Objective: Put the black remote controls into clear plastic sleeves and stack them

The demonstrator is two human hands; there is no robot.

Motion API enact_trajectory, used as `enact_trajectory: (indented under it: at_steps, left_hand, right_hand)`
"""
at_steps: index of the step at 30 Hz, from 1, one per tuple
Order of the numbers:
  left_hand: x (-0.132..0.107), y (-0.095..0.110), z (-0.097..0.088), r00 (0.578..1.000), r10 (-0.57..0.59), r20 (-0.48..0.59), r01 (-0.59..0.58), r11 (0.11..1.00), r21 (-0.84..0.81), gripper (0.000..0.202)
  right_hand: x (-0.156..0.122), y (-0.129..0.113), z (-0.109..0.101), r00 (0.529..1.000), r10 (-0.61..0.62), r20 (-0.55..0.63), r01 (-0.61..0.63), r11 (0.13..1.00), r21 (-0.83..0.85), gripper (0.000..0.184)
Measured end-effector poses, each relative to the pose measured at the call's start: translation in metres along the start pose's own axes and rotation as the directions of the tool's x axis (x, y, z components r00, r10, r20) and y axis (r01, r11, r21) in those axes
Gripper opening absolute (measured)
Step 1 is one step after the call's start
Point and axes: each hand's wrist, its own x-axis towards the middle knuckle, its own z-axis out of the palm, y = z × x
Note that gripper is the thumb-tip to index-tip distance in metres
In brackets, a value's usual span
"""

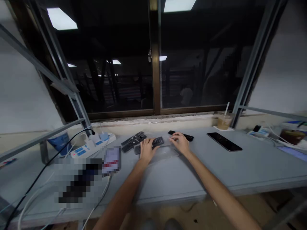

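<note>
1. At the far edge of the grey table [168, 179], below the dark window [153, 64], we had both arms stretched forward over a cluster of black remote controls.
2. Our left hand [146, 150] lay palm down with its fingers loosely spread, resting on a remote with grey buttons [158, 141]; it pressed on the remote rather than closing around it.
3. Our right hand [180, 142] lay just beside it, fingers together and curved downward, the fingertips touching the near end of a slim black remote [185, 136] that lay flat and angled away to the right.
4. Under and between our hands lay what seemed to be a clear plastic bag [165, 151], though the view was too dim for us to be sure.
5. Two more dark remotes [133, 140] lay side by side just left of our left hand, pointing toward the window.
6. Farther left sat a white power strip [92, 146] with plugs in it, and a black cable [43, 172] ran from it toward us.
7. Well to the right of our hands a black phone [224, 141] lay flat, and beyond it an iced drink cup [224, 120] with a straw stood by the window frame.
</note>
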Motion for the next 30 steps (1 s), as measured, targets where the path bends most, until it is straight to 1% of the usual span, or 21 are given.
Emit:
enact_trajectory:
  at_steps: [4,7,12,16,18,20,25,30]
  left_hand:
    - [0.000,0.000,0.001,0.999,0.041,-0.011,-0.041,0.999,-0.027,0.041]
    - [0.000,0.000,0.002,0.998,0.066,-0.024,-0.067,0.997,-0.038,0.042]
    - [0.000,0.001,0.001,0.998,0.051,-0.038,-0.051,0.999,-0.002,0.043]
    - [-0.001,0.002,-0.002,0.998,0.044,-0.038,-0.044,0.999,-0.006,0.042]
    - [-0.001,0.003,-0.003,0.997,0.061,-0.043,-0.061,0.998,-0.004,0.041]
    - [-0.002,0.003,-0.002,0.996,0.077,-0.043,-0.077,0.997,0.000,0.041]
    - [-0.001,0.001,-0.001,0.998,0.052,-0.036,-0.052,0.999,0.007,0.041]
    - [-0.001,0.001,-0.003,0.999,0.025,-0.031,-0.024,0.999,0.029,0.040]
  right_hand:
    - [0.001,0.005,0.006,0.996,-0.080,0.042,0.076,0.994,0.083,0.027]
    - [0.002,0.009,0.011,0.995,-0.089,0.049,0.078,0.980,0.183,0.027]
    - [0.002,0.008,0.015,0.995,-0.039,0.089,0.010,0.954,0.301,0.027]
    - [0.003,0.007,0.016,0.984,0.051,0.172,-0.117,0.909,0.400,0.032]
    - [0.003,0.007,0.017,0.973,0.073,0.218,-0.159,0.897,0.411,0.033]
    - [0.003,0.007,0.017,0.969,0.063,0.239,-0.161,0.895,0.417,0.033]
    - [0.002,0.001,0.014,0.972,0.024,0.234,-0.130,0.883,0.451,0.032]
    - [0.001,0.000,0.013,0.970,0.036,0.242,-0.146,0.880,0.452,0.034]
